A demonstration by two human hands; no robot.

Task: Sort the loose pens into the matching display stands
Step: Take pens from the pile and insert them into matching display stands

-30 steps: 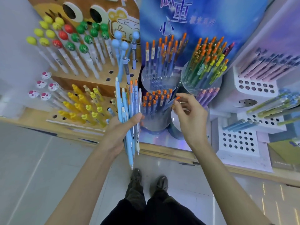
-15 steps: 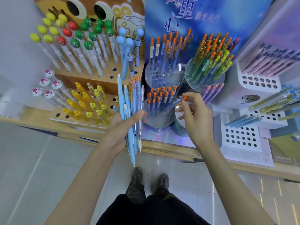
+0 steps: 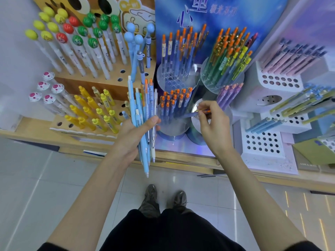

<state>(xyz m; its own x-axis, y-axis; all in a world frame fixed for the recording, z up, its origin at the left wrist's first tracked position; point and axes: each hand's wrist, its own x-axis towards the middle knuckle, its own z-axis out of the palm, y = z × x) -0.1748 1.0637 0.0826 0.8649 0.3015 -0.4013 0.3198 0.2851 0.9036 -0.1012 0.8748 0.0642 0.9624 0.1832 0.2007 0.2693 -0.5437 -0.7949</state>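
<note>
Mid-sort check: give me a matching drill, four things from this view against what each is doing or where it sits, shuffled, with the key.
Column one:
1. left hand
2. right hand
3. yellow pens
4. purple pens

Column two:
A. pinches one orange-tipped blue pen
B. stand in the wooden rack, lower tier
C. grips a bundle of mostly light-blue pens
D. stand just beyond the right hand

Pairs: 1-C, 2-A, 3-B, 4-D

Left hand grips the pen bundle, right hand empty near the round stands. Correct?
No. Head view: the right hand pinches an orange-capped blue pen near the round stands, not empty. The left hand does grip the pen bundle.
</note>
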